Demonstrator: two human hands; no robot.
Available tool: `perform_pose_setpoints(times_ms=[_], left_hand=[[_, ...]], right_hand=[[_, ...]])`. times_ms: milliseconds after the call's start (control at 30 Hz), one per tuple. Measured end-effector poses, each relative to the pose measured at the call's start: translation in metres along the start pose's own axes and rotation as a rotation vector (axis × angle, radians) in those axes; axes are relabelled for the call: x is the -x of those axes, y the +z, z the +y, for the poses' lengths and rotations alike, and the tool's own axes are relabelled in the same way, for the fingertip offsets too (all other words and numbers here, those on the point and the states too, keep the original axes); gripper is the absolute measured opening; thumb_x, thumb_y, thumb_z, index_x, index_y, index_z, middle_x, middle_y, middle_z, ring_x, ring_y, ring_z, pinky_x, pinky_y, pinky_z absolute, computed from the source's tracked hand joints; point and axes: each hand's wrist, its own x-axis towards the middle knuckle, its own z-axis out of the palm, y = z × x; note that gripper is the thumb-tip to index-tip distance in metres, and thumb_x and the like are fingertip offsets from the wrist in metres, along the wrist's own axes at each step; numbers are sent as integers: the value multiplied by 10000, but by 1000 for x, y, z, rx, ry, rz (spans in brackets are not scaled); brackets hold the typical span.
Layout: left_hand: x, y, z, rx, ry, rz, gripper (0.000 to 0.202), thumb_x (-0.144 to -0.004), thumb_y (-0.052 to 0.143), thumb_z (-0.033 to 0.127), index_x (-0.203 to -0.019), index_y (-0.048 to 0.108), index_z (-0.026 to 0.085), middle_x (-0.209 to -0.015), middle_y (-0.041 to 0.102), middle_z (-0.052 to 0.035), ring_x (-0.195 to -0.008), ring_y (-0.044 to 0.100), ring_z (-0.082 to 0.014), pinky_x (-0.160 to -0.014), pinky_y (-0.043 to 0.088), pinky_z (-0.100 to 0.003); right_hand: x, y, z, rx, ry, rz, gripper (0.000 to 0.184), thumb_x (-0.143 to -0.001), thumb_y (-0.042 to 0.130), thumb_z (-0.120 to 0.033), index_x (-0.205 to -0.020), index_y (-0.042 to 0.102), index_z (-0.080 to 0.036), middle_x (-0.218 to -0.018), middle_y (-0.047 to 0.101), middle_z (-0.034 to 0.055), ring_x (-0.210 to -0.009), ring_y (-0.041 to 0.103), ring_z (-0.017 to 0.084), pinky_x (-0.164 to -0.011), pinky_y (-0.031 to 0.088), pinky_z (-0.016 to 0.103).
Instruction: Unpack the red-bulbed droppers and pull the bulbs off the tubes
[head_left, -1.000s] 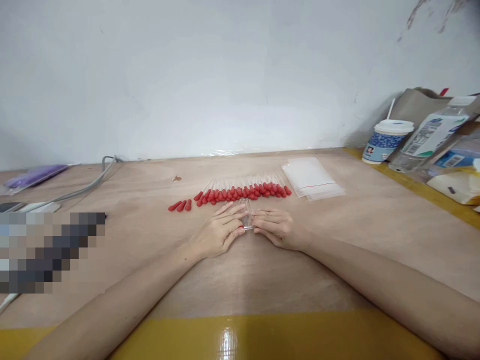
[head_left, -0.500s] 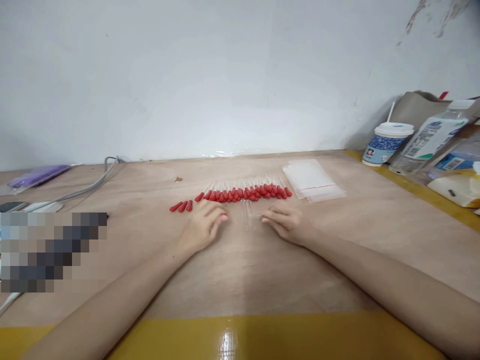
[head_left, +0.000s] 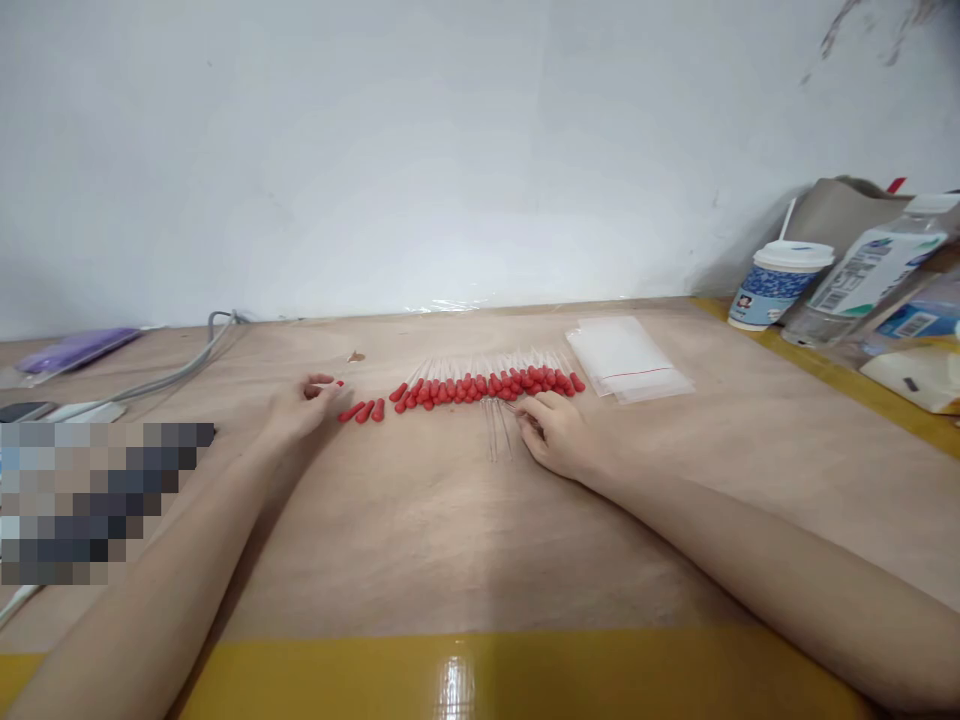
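Observation:
Out to the left, my left hand point(head_left: 304, 405) pinches a small red rubber bulb; only a bit of red shows at its fingertips. Just right of it lie 3 loose red rubber bulbs point(head_left: 364, 411). My right hand point(head_left: 553, 432) has its fingers closed at the upper end of the thin clear glass tubes point(head_left: 493, 432), and one tube seems to be between its fingertips. Behind both hands runs a row of glass droppers point(head_left: 480, 386), their red bulbs toward me and their clear tips toward the wall.
White plastic bags point(head_left: 630, 360) lie right of the droppers. At far right stand a lidded paper cup point(head_left: 780, 285) and a plastic bottle point(head_left: 862, 275). Grey cables point(head_left: 187, 370) and a purple packet point(head_left: 79, 350) are at left. Yellow tape point(head_left: 375, 680) edges the table.
My left hand has moved left, away from the middle, past the loose bulbs, with red still at its fingertips. My right hand has shifted slightly left and forward to the glass tubes.

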Motion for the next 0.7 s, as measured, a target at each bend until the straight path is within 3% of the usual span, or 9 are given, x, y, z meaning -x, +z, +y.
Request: perform_pose_setpoints(times_ms=[133, 300, 500, 700], left_hand=[[4, 3, 2, -21, 21, -135, 477, -646, 572, 505, -982, 597, 168, -706, 641, -33, -603, 572, -162, -505, 393, -234], [6, 3, 4, -35, 108, -167, 476, -639, 550, 587, -862, 639, 176, -784, 671, -46, -700, 598, -178, -596, 441, -248], [6, 6, 0, 58, 60, -256, 519, -657, 517, 608, -853, 653, 147, -771, 670, -66, -642, 584, -169, -590, 452, -261], [4, 5, -1, -143, 110, -165, 496, -709, 455, 593, -858, 677, 175, -803, 692, -66, -785, 616, -239, -660, 445, -296]], right_hand=[[2, 1, -3, -53, -2, -31, 154, -820, 465, -201, -889, 598, -166, -804, 601, 61, -766, 538, 168, -726, 443, 302], [3, 0, -7, -87, -10, -78, 255, -792, 551, -381, -919, 609, -167, -878, 595, 84, -814, 543, 191, -739, 453, 328], [2, -3, -10, -88, -20, -132, 327, -776, 569, -446, -943, 612, -168, -908, 590, 93, -853, 542, 201, -760, 455, 351], [2, -8, -12, -49, -9, -184, 403, -769, 557, -504, -997, 607, -176, -934, 593, 93, -916, 531, 222, -792, 449, 384]])
